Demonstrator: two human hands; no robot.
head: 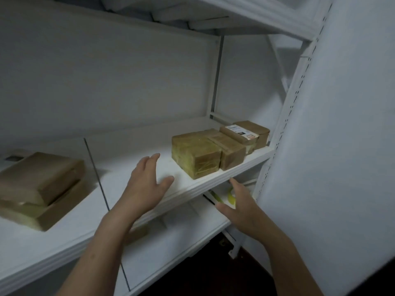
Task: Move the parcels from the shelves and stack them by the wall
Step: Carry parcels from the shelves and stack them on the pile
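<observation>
Four brown-paper parcels in a row at the right end of the middle shelf (128, 167), packed side by side. Nearest, a blocky front parcel (196, 159) bound in yellowish clear tape. Just behind it, a plainer second parcel (229, 150). Then a labelled parcel (240, 133) with a white sticker on top. Last, the end parcel (257, 130), close to the perforated upright (296, 97). Further left on the same shelf, well apart from that row, a stack of two flat parcels (40, 184), the upper one askew on the lower, both blurred. Left hand (147, 184) open over the bare board, fingers straight and spread, thumb out, near the front parcel's left face but clear of it, gripping nothing. Right hand (239, 205) likewise open and empty, fingers spread, lower down in front of the shelf's front edge, below the row of parcels. Behind that hand, on the lower shelf (181, 225), something yellow (230, 196), too hidden to identify. Overhead, the underside of an upper shelf (245, 16). At far right, a pale wall (352, 124). At the bottom, dark floor (203, 265).
</observation>
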